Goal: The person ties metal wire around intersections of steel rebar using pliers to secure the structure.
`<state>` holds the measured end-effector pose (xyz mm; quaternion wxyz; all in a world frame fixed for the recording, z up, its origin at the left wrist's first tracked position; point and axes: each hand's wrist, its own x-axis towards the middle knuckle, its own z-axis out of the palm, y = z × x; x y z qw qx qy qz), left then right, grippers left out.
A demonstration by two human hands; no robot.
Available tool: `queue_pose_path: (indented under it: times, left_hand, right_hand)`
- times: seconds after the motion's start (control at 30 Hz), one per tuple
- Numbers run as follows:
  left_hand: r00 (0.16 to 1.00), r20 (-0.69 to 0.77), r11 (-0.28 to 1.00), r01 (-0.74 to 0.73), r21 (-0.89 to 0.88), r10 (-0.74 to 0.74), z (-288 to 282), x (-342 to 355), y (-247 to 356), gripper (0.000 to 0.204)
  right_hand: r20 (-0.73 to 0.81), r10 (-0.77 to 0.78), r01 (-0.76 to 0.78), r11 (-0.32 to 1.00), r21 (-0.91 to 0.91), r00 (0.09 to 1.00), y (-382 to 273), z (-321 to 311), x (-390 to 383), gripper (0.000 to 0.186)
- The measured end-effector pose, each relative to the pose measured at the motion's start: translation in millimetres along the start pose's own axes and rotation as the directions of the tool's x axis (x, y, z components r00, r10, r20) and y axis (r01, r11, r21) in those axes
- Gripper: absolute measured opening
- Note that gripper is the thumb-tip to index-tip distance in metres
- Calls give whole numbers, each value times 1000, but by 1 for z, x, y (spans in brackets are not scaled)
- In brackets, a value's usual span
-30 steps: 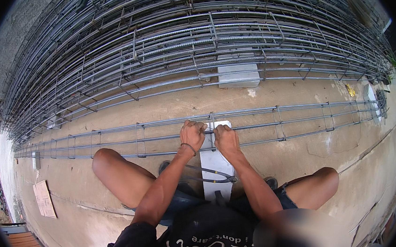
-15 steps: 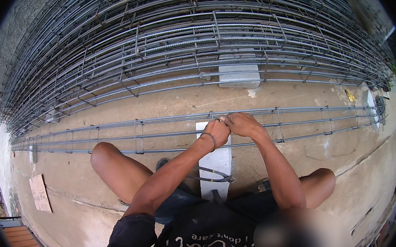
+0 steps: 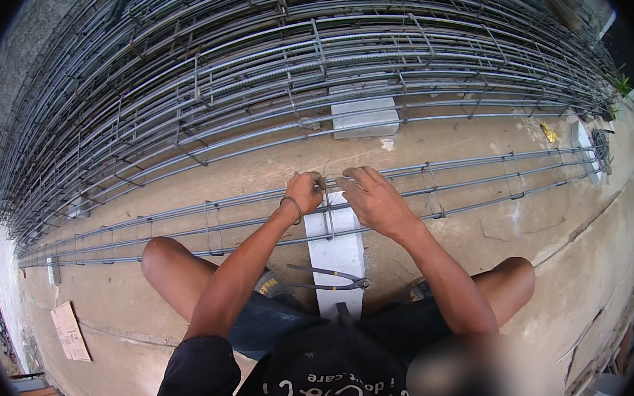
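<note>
A long, narrow rebar cage lies across in front of me, made of thin rods with wire stirrups. My left hand has its fingers curled together at the top of one stirrup; what they pinch, if anything, is hidden. Just right of that stirrup is my right hand, fingers stretched out over the cage's upper rods, holding nothing visible. Beneath the cage, a pale block runs toward me. On it lie pincers with dark handles, jaws to the right.
A big stack of finished rebar cages fills the far side, propped on another pale block. Smaller blocks support the near cage's ends, one at the right. A cardboard piece lies on the concrete floor at left.
My hands, together at the stirrup before, have moved apart. The right hand's fingers have opened out, and the left has shifted left. The view has moved slightly.
</note>
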<state>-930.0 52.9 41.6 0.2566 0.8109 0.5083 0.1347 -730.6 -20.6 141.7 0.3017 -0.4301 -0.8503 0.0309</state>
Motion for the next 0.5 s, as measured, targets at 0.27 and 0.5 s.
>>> queue_pose_path:
  times: [0.27,0.5]
  left_hand:
    - [674,-66,407,363,-838,-736,51,-83,35,16]
    - [606,391,-582,-149,-800,-693,98,-94,69,38]
  right_hand:
    - [742,319,-573,812,108,590,-31,16,-47,20]
    - [937,276,-342,920,-193,213,-48,75,-124,92]
